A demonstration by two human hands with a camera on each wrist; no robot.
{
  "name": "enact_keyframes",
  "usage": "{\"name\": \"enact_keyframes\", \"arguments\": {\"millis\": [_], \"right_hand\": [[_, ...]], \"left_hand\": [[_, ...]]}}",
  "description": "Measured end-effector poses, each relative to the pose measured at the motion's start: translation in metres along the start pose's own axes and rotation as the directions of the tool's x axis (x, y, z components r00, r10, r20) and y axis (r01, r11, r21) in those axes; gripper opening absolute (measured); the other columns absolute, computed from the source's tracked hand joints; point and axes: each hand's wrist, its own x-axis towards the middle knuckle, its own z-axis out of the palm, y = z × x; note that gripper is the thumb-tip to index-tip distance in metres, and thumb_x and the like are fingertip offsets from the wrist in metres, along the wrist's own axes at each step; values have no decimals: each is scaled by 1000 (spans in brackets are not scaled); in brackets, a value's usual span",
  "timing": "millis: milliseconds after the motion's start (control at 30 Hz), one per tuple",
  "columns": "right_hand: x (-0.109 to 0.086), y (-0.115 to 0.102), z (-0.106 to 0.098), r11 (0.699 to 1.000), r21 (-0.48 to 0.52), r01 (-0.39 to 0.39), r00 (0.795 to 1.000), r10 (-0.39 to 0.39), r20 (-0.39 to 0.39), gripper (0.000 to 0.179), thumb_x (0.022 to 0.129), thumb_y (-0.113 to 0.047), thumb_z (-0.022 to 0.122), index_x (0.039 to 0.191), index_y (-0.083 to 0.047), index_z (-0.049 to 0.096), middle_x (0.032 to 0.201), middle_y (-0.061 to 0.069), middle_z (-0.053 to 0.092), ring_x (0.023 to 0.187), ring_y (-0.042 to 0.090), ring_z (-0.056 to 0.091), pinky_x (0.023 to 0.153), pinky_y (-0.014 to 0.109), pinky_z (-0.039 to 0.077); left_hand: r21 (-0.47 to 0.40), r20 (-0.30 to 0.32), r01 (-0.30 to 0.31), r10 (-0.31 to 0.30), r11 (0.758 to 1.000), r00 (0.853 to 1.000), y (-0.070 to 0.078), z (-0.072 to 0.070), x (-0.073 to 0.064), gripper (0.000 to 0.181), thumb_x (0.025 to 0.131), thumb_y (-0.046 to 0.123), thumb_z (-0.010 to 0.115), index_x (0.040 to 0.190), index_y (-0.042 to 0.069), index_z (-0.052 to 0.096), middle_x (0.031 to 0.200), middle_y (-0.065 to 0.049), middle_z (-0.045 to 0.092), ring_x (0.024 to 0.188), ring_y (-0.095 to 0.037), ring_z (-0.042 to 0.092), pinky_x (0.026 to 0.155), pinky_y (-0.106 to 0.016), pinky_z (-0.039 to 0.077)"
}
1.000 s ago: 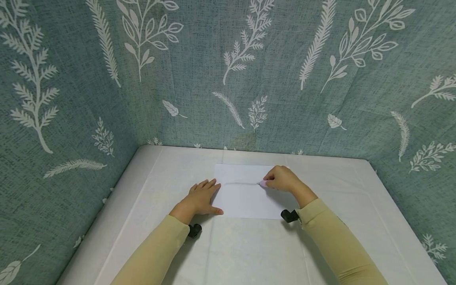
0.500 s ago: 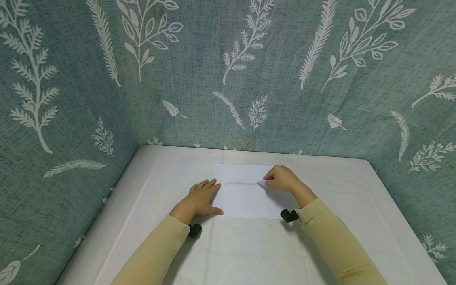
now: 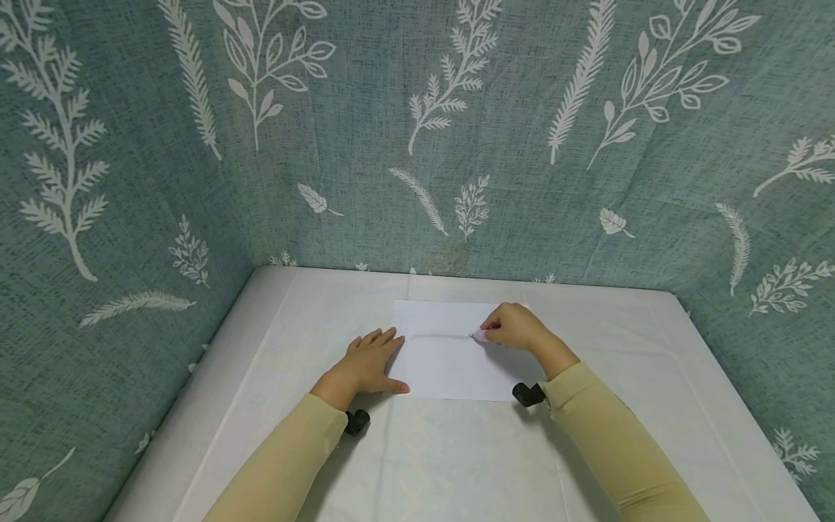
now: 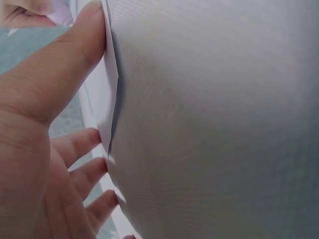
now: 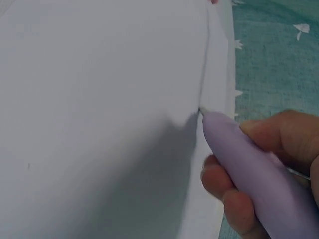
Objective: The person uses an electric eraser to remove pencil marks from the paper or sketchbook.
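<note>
A white sheet of paper lies on the table. My left hand rests spread over its left edge, fingers apart and thumb near the lower left corner. In my right hand I grip a thick lavender craft knife, thumb and fingers curled round its body. Its small metal tip touches the paper at the right end of a thin dark line, which looks like a slit. In the left wrist view the thumb lies against the sheet, whose edge lifts a little.
A white cloth covers the table. Green leaf-patterned fabric hangs behind and at both sides. Black wrist devices stick out below both sleeves.
My right hand and the craft knife have shifted very slightly left along the line. The left hand and the paper stay in place.
</note>
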Motion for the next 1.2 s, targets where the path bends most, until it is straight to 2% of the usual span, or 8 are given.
{"name": "enact_keyframes", "arguments": {"millis": [133,333,533,833,1000,1100,1167,1200], "right_hand": [[0,-1,0,1000,17,11,999,-11,32,18,93,-14,71,107,-4,78,82,0,73,69,17,67,61,30,54],[2,-2,0,1000,-1,1,1000,-1,9,19,94,-13,71,107,-4,78,84,0,73,66,15,65,59,30,53],[3,-3,0,1000,12,23,999,-24,33,20,94,-14,71,108,-3,78,83,0,73,68,16,67,60,29,55],[0,-6,-1,999,24,-24,999,23,36,20,93,-14,71,108,-3,78,82,3,73,68,19,67,60,29,55],[-3,-4,-2,996,37,-76,997,77,-6,19,93,-15,71,107,-3,77,81,2,71,65,20,67,60,32,54],[-4,-1,-1,995,46,-92,996,92,-17,21,93,-17,72,108,-3,76,80,2,71,64,20,67,72,42,56],[-5,1,0,995,50,-85,996,86,-22,23,93,-19,72,109,-4,76,79,2,72,62,20,66,91,51,50],[-5,3,0,995,54,-80,996,81,-24,23,93,-20,72,110,-4,76,78,2,72,62,20,66,92,53,49]], "left_hand": [[5,0,3,-3,1000,1000,0,0,0,103,76,61,80,157,14,36,165,-11,24,150,-37,19,117,-62,17],[13,1,8,-8,1000,1000,0,1,1,103,76,61,79,157,14,36,165,-10,24,151,-37,19,117,-61,16],[13,-1,5,-5,1000,1000,0,2,1,103,76,61,79,157,14,36,165,-10,23,151,-37,19,117,-61,16],[12,3,9,-9,1000,1000,0,2,2,103,77,61,79,157,14,35,165,-10,23,151,-37,18,117,-62,16],[10,12,7,-7,1000,1000,0,2,2,103,78,60,78,158,14,33,165,-11,21,151,-37,16,118,-61,15],[9,20,6,-7,1000,1000,0,2,2,103,78,60,78,158,13,33,165,-11,21,151,-37,16,118,-61,15],[5,21,7,-7,1000,1000,0,1,1,103,78,60,78,158,13,33,165,-11,21,151,-37,16,118,-61,15],[2,17,6,-6,1000,1000,1,0,1,103,78,60,79,157,13,34,165,-11,21,151,-37,16,118,-61,15]]}}
